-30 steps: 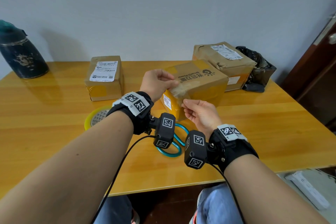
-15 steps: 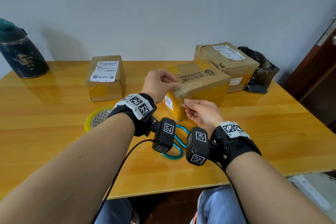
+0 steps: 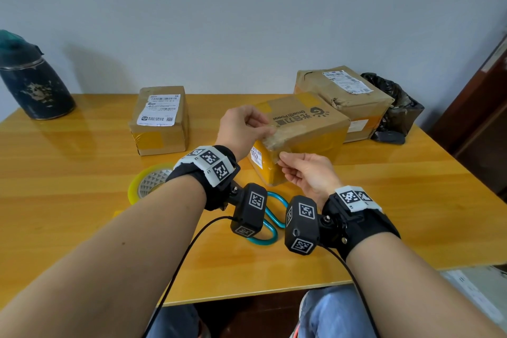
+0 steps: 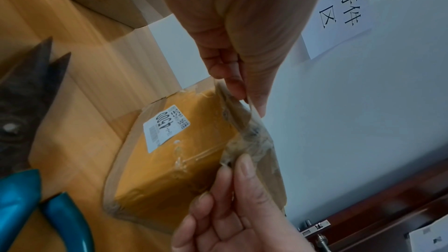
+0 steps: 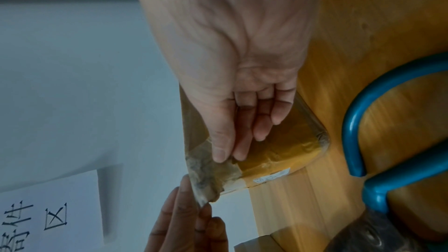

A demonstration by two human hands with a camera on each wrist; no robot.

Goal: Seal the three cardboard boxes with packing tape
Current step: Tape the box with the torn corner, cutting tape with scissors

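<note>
Both hands stretch a strip of packing tape over the near corner of the middle box.

The left hand [image 3: 242,129] pinches the upper end of the tape strip [image 3: 275,141] between thumb and curled fingers [image 4: 227,70], at the top edge of the middle box [image 3: 301,129]; the right hand [image 3: 307,173] pinches the lower end between thumb and forefinger, its other fingers [image 5: 264,122] loosely extended against the box's yellow-taped end face. This box sits near the tabletop [image 3: 82,200] centre, angled. A second box [image 3: 160,121] stands toward the far edge on the left, a third box [image 3: 345,96] at the far right corner. A yellow tape roll [image 3: 142,186] and blue-handled scissors [image 3: 270,225] lie near the front edge, under the wrists.
</note>
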